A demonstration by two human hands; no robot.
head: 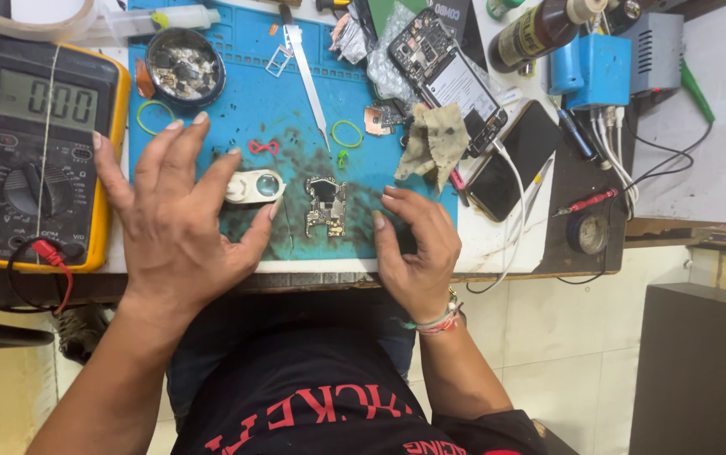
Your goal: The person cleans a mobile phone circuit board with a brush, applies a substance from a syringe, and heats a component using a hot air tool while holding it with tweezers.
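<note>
Bare forearms, a black shirt with red lettering, and colourful thread bracelets at the right wrist.

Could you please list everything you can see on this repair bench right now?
work mat: one, blue, centre of bench.
circuit board: one, small, bare, on the mat between the hands.
magnifier loupe: one, white, by the left hand's fingers.
multimeter: one, yellow and black, left of the mat.
round dish: one, dark, holding small parts, mat's upper left.
tweezers: one, silver, upper mat.
rubber bands: several, green and red, scattered on the mat.
opened phone: one, black, upper right of mat.
cloth: one, beige, beside the phone.
bottle: one, brown, top right.
left hand: spread flat, empty.
right hand: resting at the mat's edge, empty.
</note>
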